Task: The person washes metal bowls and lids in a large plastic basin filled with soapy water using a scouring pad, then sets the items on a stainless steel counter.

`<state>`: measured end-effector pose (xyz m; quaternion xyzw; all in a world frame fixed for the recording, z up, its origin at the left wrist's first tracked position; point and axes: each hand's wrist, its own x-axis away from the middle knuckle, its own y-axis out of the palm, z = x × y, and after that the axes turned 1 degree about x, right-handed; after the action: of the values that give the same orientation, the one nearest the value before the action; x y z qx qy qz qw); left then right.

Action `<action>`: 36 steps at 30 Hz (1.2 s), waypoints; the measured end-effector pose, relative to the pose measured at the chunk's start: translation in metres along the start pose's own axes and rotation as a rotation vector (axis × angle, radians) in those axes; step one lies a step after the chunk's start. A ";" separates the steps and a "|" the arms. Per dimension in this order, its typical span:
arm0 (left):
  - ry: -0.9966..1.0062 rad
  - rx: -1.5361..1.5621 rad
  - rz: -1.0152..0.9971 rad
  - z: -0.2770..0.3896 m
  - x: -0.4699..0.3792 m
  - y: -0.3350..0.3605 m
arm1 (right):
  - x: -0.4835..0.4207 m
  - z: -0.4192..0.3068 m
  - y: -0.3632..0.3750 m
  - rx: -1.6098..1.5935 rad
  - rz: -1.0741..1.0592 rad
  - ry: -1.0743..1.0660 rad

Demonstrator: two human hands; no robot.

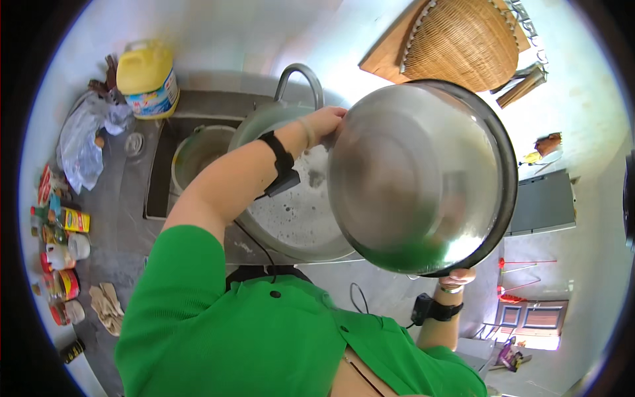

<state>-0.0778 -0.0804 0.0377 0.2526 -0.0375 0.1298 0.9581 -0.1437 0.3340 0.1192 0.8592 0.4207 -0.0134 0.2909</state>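
A large stainless steel basin (416,183) is held up on its side, with its outer bottom facing me. My right hand (459,278) grips its dark rim at the lower right. My left hand (330,121) is at the basin's upper left wall; its fingers are partly hidden, and something small and dark under them is not clear. Below and behind the raised basin, a wide tub (297,213) holds cloudy water with foam, partly covered by the basin and my left forearm. A curved metal faucet (300,74) arches over the tub's far side.
Left of the tub, a basin (186,161) sits inside the sink (156,183). A yellow jug (144,74), a plastic bag (84,139), several jars (62,285) and a cloth (106,307) lie along the counter (114,223). A woven basket (461,42) is at the upper right.
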 end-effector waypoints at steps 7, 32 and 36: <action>0.081 0.035 -0.001 0.035 0.017 0.010 | -0.027 -0.035 0.075 0.292 -0.215 0.031; 0.345 0.176 -0.078 0.049 0.095 0.023 | -0.088 -0.033 0.098 0.952 -0.190 0.656; 0.161 -0.458 0.479 -0.043 0.055 -0.076 | -0.092 -0.033 0.107 0.893 -0.124 0.501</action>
<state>-0.0045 -0.1107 -0.0286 0.0036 -0.0482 0.3587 0.9322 -0.1322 0.2341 0.2238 0.8499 0.4810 -0.0028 -0.2151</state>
